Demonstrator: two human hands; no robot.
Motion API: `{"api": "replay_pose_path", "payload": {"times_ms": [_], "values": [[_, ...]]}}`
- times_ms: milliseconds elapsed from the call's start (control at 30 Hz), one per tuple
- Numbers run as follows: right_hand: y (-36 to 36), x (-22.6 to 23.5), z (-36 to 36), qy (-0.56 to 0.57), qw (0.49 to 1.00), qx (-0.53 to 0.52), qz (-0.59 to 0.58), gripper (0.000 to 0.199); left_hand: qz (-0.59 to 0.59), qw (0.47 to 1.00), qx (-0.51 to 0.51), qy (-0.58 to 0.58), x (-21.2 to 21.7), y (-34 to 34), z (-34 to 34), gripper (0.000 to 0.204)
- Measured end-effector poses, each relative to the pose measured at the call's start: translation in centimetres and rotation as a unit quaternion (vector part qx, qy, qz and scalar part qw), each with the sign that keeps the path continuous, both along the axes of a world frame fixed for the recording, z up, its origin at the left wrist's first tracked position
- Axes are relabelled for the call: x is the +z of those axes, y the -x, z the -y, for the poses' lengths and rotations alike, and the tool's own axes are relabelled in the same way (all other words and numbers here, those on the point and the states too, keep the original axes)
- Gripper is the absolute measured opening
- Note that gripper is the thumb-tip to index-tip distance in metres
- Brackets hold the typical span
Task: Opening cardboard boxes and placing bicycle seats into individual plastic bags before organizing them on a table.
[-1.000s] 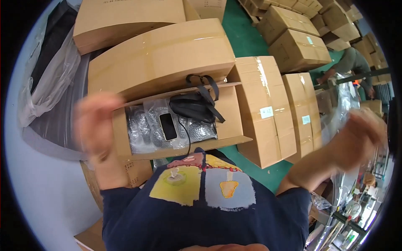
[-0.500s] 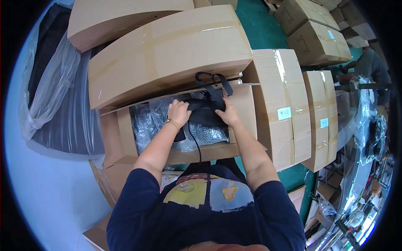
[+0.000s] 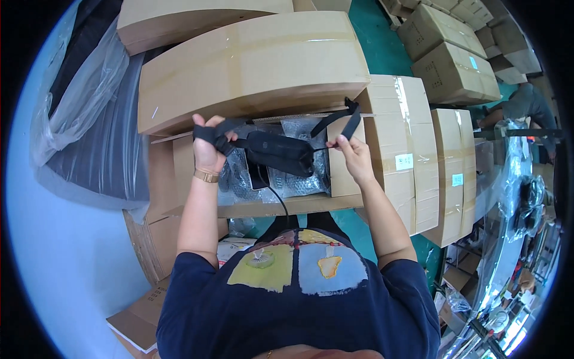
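A black waist bag [image 3: 280, 152] with webbing straps hangs stretched between my two hands, above an open carton [image 3: 269, 208]. My left hand [image 3: 209, 149] is closed on the bag's left strap and buckle, the strap looped over its fingers. With a pinch, my right hand [image 3: 354, 157] grips the strap at the bag's right end; the loose strap [image 3: 351, 117] rises in a loop above it. Below the bag lie clear bubble-wrapped packages [image 3: 308, 184] in the carton. A dark flat device [image 3: 258, 178] shows under the bag's left part, and a black cord [image 3: 278, 197] runs down toward me.
A large taped carton [image 3: 257, 66] stands just beyond the open one. Two more taped cartons [image 3: 402, 173] are at the right. On the left are dark sheets under clear plastic film [image 3: 98, 161]. A person [image 3: 526, 105] is at the far right, near a plastic-covered rack [image 3: 511, 197].
My hands have moved apart and lifted the bag, pulling it lengthwise between them. My left hand has shifted left onto the strap, my right hand to the right.
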State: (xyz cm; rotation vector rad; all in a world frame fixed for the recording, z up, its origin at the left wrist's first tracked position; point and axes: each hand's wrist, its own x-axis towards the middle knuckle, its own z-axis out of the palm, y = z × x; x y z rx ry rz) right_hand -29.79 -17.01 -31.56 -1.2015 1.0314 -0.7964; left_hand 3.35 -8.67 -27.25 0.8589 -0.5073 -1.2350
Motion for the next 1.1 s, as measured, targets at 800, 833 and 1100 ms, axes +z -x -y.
{"api": "replay_pose_path", "payload": {"times_ms": [800,833,1100], "values": [[1.7,15.5,-11.5,0.140,0.989,-0.037,0.043,0.023,0.352,0.817,-0.450,0.078,9.0,13.9,-0.9,0.021],[3.6,15.2,-12.5,0.129,0.991,-0.020,-0.017,0.024,0.375,0.804,-0.456,0.077,9.9,14.2,-1.2,0.020],[23.5,4.4,-30.3,0.086,0.939,-0.064,-0.326,0.019,0.393,0.741,-0.544,0.005,15.9,15.9,-6.1,0.030]]}}
